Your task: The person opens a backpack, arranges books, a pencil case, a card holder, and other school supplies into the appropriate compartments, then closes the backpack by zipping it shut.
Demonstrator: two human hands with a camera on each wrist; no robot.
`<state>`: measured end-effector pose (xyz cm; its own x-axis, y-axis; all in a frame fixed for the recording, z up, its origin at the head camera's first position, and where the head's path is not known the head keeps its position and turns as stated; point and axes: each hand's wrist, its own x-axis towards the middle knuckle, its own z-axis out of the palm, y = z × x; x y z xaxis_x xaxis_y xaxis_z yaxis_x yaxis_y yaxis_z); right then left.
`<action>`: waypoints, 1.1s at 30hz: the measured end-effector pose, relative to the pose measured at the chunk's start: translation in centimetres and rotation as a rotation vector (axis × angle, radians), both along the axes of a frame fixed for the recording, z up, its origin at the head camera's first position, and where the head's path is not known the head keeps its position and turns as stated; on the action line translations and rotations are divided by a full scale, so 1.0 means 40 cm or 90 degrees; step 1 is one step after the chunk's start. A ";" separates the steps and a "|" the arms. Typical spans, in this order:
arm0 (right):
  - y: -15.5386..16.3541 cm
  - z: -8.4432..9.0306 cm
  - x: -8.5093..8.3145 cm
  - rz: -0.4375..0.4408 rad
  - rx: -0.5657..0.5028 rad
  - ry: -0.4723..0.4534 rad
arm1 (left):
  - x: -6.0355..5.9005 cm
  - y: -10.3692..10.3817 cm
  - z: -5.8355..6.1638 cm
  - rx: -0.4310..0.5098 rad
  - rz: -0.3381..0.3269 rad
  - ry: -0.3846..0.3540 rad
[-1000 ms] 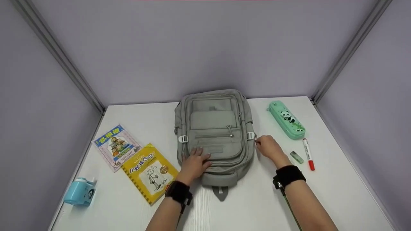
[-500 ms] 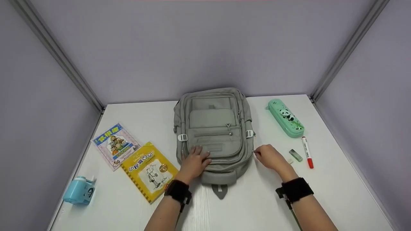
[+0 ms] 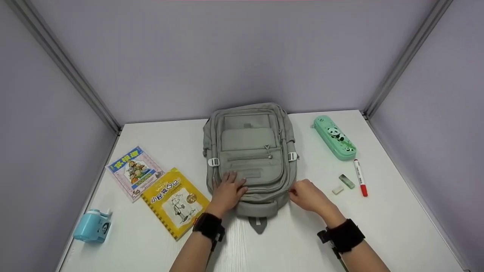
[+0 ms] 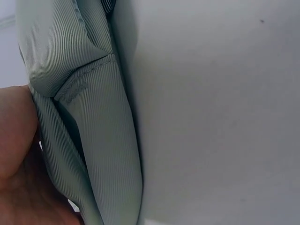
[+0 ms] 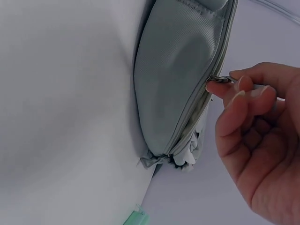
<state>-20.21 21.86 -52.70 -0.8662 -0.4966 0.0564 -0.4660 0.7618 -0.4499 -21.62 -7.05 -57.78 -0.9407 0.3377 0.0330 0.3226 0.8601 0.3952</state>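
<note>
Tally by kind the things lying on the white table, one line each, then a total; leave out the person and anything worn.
Backpack: 1
Books: 2 (yellow book, pink-and-blue book)
Green case: 1
Marker: 1
Small blocks: 2 (green block, white block)
Blue gadget: 1
Total: 8

Yellow book (image 3: 176, 204) touching pink-bordered book (image 3: 135, 173) — green panda-print case (image 3: 335, 138) just beside red-capped marker (image 3: 360, 177).

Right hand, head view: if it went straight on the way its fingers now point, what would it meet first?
The grey fabric backpack, most likely: the right hand points at its side, pinching a small metallic zip pull there; exact depth is unclear.
</note>
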 end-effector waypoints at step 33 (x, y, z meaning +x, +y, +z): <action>-0.118 0.000 0.078 -0.011 -0.101 -0.099 | 0.078 0.081 0.067 0.085 0.066 0.246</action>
